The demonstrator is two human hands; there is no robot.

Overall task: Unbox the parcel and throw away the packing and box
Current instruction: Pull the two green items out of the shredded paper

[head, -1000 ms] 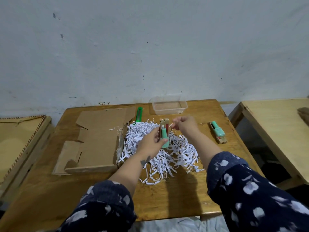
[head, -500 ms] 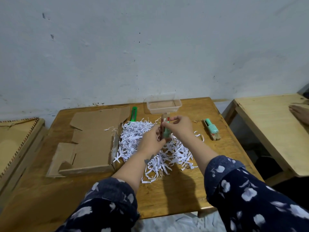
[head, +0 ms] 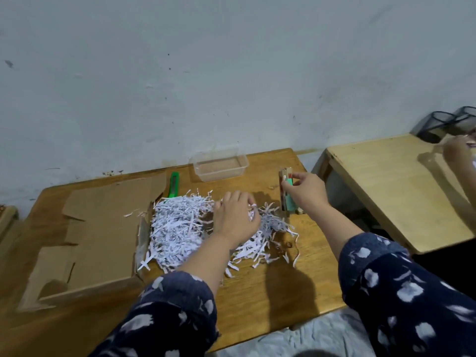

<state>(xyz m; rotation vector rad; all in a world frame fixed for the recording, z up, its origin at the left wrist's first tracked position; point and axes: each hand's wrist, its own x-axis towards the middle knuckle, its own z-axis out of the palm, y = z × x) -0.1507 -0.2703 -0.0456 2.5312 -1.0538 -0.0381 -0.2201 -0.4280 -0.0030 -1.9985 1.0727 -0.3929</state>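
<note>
Cardboard from the opened box (head: 103, 228) lies flattened on the left part of my wooden table (head: 270, 292), its flaps spread out and its right edge touching the heap of packing. Beside my table on the right stands a paler second table (head: 391, 191), where a blurred hand of another person (head: 457, 153) shows at the far edge, near two dark mesh cups (head: 448, 124). Shredded white paper (head: 180, 228), the packing, sits in a loose pile in the middle of my table, strips trailing toward the near edge. A clear plastic tray (head: 219, 164) rests at the back by the wall, and a green utility knife (head: 173, 185) lies just left of it, its near end at the edge of the shreds. My left hand (head: 235, 219) rests palm down on the pile, fingers curled into the strips and gripping some of them. My right hand (head: 305, 190) is out past the right side of the heap, fingers and thumb pinching a small bundle of unpacked items (head: 287, 194), brown and mint green, held upright just above the tabletop. I cannot tell exactly what they are.
</note>
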